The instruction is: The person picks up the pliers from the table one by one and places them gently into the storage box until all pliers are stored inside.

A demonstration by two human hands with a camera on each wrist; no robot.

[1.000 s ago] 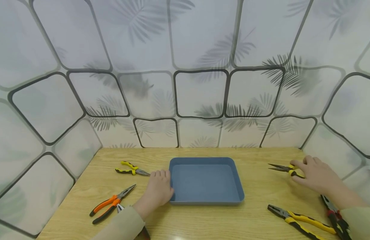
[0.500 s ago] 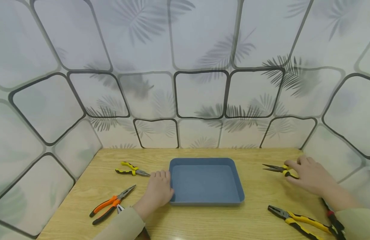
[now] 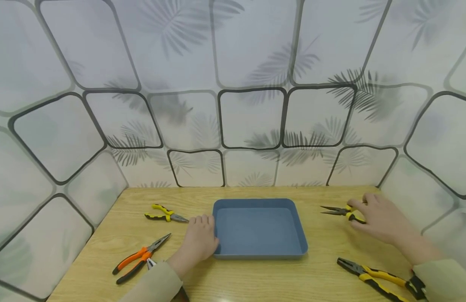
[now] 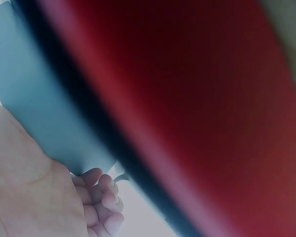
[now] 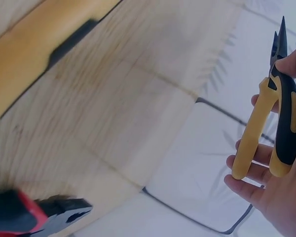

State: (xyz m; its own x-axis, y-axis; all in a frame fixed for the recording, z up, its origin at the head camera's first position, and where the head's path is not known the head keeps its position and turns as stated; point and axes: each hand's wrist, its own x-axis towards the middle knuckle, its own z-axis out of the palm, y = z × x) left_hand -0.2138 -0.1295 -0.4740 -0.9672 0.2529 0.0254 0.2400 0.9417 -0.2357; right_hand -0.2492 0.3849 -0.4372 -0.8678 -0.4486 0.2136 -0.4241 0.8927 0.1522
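My right hand (image 3: 381, 218) holds needle-nose pliers (image 5: 281, 113) with yellow and black handles, to the right of the tray. Their slim jaws point left in the head view. In the right wrist view the thumb lies near the pivot and the fingers pass behind the handles. A shallow blue-grey tray (image 3: 261, 256) sits mid-table, with nothing in it. At its left wall my left hand (image 3: 200, 237) grips the side, fingers curled in the left wrist view; its thumb is mostly hidden. A blurred red handle (image 4: 187, 108) fills much of that view.
Left of the tray lie yellow-black pliers (image 3: 166, 213) and orange-black long-nose pliers (image 3: 144, 258). Another tool's metal tip (image 3: 151, 263) shows beside the left sleeve. Yellow-black combination pliers (image 3: 372, 277) lie front right, near red-black pliers (image 5: 49, 215). A patterned wall (image 3: 251, 167) borders the table (image 3: 263, 279).
My right hand has carried the needle-nose pliers leftward, closer to the tray. The right sleeve now covers more of the red-black pliers. My left hand and the tray have stayed put.
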